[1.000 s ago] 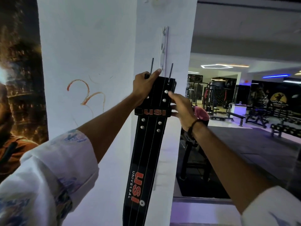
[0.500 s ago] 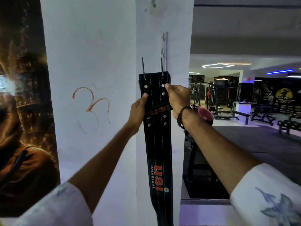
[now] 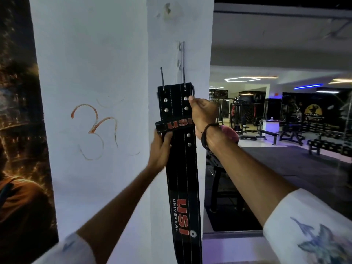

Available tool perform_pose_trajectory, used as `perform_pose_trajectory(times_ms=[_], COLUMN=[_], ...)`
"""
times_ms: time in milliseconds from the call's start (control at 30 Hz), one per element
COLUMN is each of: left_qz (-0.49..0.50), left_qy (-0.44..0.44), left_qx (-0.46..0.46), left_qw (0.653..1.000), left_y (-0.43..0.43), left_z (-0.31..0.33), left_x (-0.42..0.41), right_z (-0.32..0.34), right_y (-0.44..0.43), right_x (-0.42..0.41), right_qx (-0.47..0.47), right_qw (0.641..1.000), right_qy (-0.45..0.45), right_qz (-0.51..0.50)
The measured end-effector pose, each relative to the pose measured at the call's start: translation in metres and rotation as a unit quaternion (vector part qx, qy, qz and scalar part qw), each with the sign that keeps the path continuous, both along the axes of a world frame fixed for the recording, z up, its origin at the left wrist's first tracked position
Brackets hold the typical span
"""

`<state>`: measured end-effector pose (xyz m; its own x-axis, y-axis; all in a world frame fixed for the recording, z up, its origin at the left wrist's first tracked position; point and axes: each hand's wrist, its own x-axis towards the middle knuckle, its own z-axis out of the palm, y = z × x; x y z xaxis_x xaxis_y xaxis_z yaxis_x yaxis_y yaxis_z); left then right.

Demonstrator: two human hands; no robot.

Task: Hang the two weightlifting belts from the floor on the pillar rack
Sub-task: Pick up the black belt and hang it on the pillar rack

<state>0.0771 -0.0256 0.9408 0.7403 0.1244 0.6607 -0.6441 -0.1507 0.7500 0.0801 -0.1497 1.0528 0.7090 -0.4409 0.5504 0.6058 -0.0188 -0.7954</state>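
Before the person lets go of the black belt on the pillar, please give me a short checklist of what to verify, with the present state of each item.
1. Two thin dark prongs stick up above the top edge of the black stitched leather weightlifting belt: ok.
2. Belt hangs straight down the white pillar: ok.
3. Metal rack strip firmly fixed to the pillar: cannot tell.
4. Left hand supports the belt below its loop: ok.
5. Right hand touches the belt's upper right edge: ok.
6. Second belt hung: not ok, none visible.
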Motion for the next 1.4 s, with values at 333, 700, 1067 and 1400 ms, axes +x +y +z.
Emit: perform_pose_trajectory(times_ms=[333,700,1067,1400], left_qz=[-0.038,-0.055,-0.132,-0.071], left_qy=[0.046,0.031,0.082,0.0], left_qx=[0.107,-0.127,-0.054,0.041], left_qw=[0.993,0.99,0.986,0.997], left_y=[0.011,0.018,0.01,0.006], left_z=[-0.105,0.064,0.102,0.078], left_x=[-0.015,-0.019,-0.016,0.009], right_z=[-0.001,-0.005,-0.007,-0.032], right_y=[-0.01,0.0,-0.025,-0.027], right_x=[-0.012,-0.009,-0.021,0.003], right_qx=[0.112,0.096,-0.041,-0.175], right_qw=[0.991,0.991,0.98,0.975], right_qy=[0.011,-0.008,0.009,-0.095], right_qz=[0.066,0.091,0.192,0.097])
